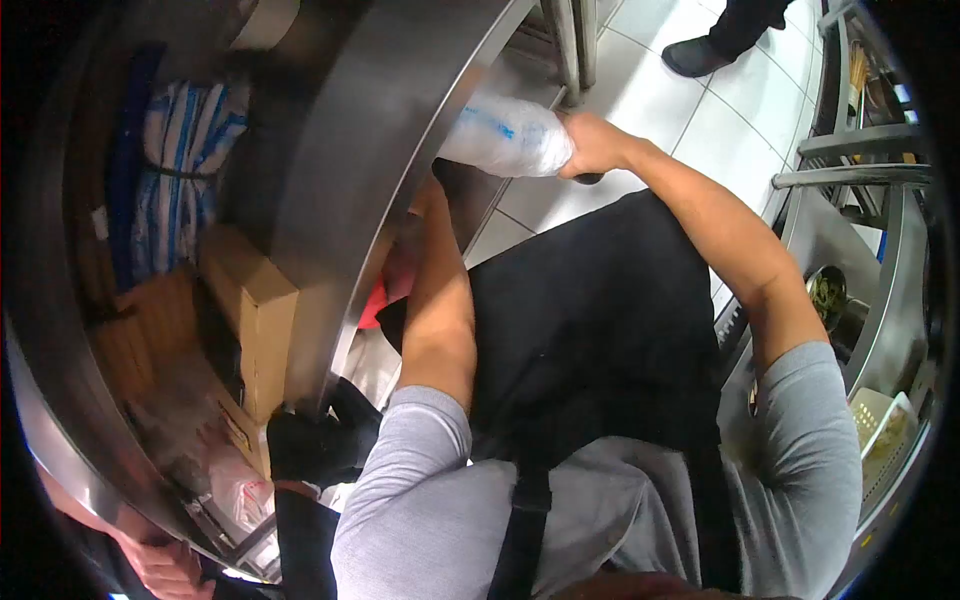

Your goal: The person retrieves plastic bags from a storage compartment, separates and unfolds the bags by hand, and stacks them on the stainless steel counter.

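My right hand (pixel 592 145) is closed around the end of a white, plastic-wrapped roll-shaped bundle (pixel 512 135) with blue print. The bundle's far end disappears under the steel counter edge. My left forearm (pixel 438 300) reaches up beneath the same counter. Its hand is mostly hidden by the counter, so I cannot see its fingers or whether they touch anything. A red item (pixel 373 306) lies partly hidden beside that forearm.
The steel counter (pixel 370 130) curves along my left. Shelved there are a cardboard box (pixel 262 310) and a blue-and-white striped bundle (pixel 185 165). A black-gloved hand (pixel 310 440) and another person's bare hand (pixel 165 568) are low left. A shoe (pixel 692 57) stands on the tiles.
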Action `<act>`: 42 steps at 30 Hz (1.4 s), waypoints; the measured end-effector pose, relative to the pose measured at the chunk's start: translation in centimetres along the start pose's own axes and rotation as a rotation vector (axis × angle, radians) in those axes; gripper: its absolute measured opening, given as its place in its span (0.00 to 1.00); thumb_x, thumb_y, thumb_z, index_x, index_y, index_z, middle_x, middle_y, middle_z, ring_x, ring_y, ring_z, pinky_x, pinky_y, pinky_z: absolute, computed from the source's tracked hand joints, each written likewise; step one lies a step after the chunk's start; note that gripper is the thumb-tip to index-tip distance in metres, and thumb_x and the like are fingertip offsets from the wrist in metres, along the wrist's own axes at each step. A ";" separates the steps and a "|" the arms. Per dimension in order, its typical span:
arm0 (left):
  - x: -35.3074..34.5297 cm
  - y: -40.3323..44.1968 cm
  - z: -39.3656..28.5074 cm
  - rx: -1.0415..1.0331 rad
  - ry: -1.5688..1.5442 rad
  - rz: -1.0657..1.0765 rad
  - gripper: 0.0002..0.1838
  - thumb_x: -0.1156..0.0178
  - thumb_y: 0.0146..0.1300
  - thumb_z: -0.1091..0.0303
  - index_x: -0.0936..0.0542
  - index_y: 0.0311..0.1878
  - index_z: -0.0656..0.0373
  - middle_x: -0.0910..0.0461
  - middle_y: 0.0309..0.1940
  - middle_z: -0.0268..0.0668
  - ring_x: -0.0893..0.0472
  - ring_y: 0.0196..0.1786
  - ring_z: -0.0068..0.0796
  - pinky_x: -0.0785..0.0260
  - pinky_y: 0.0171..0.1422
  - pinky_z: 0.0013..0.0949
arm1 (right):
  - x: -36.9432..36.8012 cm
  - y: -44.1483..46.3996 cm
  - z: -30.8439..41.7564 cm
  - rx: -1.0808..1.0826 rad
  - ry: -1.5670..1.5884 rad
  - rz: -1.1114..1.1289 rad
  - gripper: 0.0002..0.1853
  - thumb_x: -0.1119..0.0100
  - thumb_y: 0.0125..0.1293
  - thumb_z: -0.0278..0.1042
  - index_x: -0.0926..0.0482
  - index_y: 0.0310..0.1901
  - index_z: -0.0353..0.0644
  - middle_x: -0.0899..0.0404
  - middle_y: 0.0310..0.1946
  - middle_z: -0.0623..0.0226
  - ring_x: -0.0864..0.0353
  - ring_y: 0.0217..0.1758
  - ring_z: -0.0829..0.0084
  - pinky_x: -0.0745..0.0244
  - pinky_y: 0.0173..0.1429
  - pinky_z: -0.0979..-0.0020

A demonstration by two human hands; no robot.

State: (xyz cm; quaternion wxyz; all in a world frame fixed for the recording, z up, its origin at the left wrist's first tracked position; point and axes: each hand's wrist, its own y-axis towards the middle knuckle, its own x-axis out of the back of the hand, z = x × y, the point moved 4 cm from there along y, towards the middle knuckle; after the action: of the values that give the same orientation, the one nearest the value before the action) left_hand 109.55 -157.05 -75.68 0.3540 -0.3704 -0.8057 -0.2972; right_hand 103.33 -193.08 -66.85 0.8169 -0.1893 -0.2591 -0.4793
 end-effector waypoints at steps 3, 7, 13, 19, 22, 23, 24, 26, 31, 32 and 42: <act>2.2 -2.7 -0.6 0.002 -0.226 -0.010 0.38 0.23 0.53 0.60 0.23 0.66 0.67 0.23 0.67 0.51 0.23 0.67 0.49 0.32 0.74 0.49 | -0.5 0.8 0.6 0.019 -0.022 -0.019 0.40 0.23 0.40 0.44 0.25 0.57 0.35 0.14 0.46 0.45 0.15 0.50 0.44 0.20 0.56 0.53; 5.2 -10.6 0.0 0.096 -0.509 0.015 0.39 0.19 0.48 0.66 0.22 0.64 0.67 0.22 0.66 0.50 0.22 0.67 0.49 0.32 0.74 0.51 | -1.6 2.5 1.4 0.006 -0.076 -0.045 0.42 0.22 0.40 0.46 0.25 0.58 0.36 0.14 0.47 0.46 0.15 0.52 0.44 0.20 0.57 0.52; 7.4 -19.4 2.1 0.404 -0.905 0.013 0.36 0.21 0.52 0.72 0.25 0.64 0.71 0.21 0.64 0.46 0.22 0.66 0.42 0.31 0.72 0.43 | -4.1 6.8 4.7 0.015 -0.001 0.036 0.41 0.23 0.42 0.47 0.24 0.59 0.38 0.15 0.51 0.48 0.16 0.55 0.46 0.21 0.60 0.54; 12.1 -22.6 2.0 0.475 -0.783 0.034 0.24 0.28 0.59 0.79 0.23 0.58 0.66 0.19 0.54 0.40 0.18 0.54 0.34 0.23 0.59 0.36 | -12.0 9.9 6.2 0.147 0.084 -0.250 0.45 0.24 0.47 0.39 0.32 0.69 0.41 0.17 0.57 0.46 0.19 0.62 0.43 0.23 0.67 0.52; 14.7 -23.9 0.2 0.451 -0.865 0.095 0.22 0.29 0.58 0.80 0.22 0.56 0.65 0.18 0.52 0.39 0.17 0.51 0.33 0.24 0.57 0.35 | -18.7 13.2 5.9 -0.052 0.070 -0.117 0.48 0.22 0.50 0.41 0.35 0.72 0.38 0.20 0.61 0.47 0.22 0.66 0.45 0.27 0.72 0.52; 15.4 -24.3 -0.8 0.456 -0.878 0.104 0.21 0.29 0.58 0.80 0.22 0.55 0.66 0.18 0.52 0.39 0.17 0.51 0.33 0.24 0.57 0.36 | -19.9 14.5 6.0 -0.017 0.058 -0.165 0.46 0.24 0.52 0.41 0.34 0.72 0.37 0.21 0.62 0.47 0.23 0.67 0.46 0.28 0.73 0.53; 15.4 -24.5 -0.5 0.480 -0.878 0.127 0.20 0.29 0.58 0.81 0.22 0.55 0.66 0.18 0.52 0.39 0.17 0.51 0.33 0.24 0.58 0.36 | -21.1 15.7 6.1 0.019 0.045 -0.213 0.44 0.25 0.54 0.40 0.34 0.72 0.37 0.21 0.63 0.47 0.24 0.69 0.47 0.30 0.74 0.53; 15.1 -25.3 0.3 0.537 -0.874 0.179 0.19 0.29 0.58 0.81 0.21 0.53 0.67 0.17 0.51 0.39 0.17 0.50 0.33 0.24 0.58 0.36 | -21.8 15.5 8.4 0.182 0.058 -0.445 0.37 0.32 0.61 0.39 0.32 0.70 0.36 0.22 0.64 0.48 0.26 0.71 0.50 0.32 0.76 0.55; 14.9 -26.0 1.7 0.357 -0.629 0.241 0.17 0.26 0.56 0.77 0.19 0.47 0.70 0.15 0.45 0.39 0.16 0.48 0.34 0.25 0.59 0.38 | -20.3 16.3 12.3 0.160 -0.210 -0.389 0.22 0.49 0.72 0.36 0.23 0.64 0.39 0.22 0.65 0.51 0.27 0.73 0.54 0.34 0.77 0.58; 14.7 -26.3 2.4 0.362 -0.633 0.261 0.18 0.25 0.55 0.76 0.19 0.47 0.70 0.15 0.46 0.39 0.16 0.48 0.34 0.26 0.59 0.38 | -21.1 17.2 11.2 0.174 -0.038 -0.435 0.21 0.50 0.73 0.36 0.22 0.63 0.40 0.22 0.65 0.52 0.27 0.73 0.54 0.33 0.77 0.58; 17.2 -26.2 2.2 0.217 -0.615 0.414 0.29 0.19 0.50 0.68 0.19 0.54 0.71 0.15 0.53 0.46 0.15 0.54 0.40 0.27 0.64 0.40 | -14.8 14.9 11.9 -0.079 -0.300 -0.141 0.17 0.43 0.70 0.41 0.17 0.54 0.42 0.19 0.62 0.57 0.24 0.69 0.54 0.32 0.74 0.56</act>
State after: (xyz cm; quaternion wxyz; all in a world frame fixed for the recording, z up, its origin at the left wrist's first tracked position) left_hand 79.48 -163.18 -69.03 0.1854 -0.5576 -0.8091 -0.0076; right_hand 107.56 -169.32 -67.31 0.7253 -0.2719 -0.3718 -0.5117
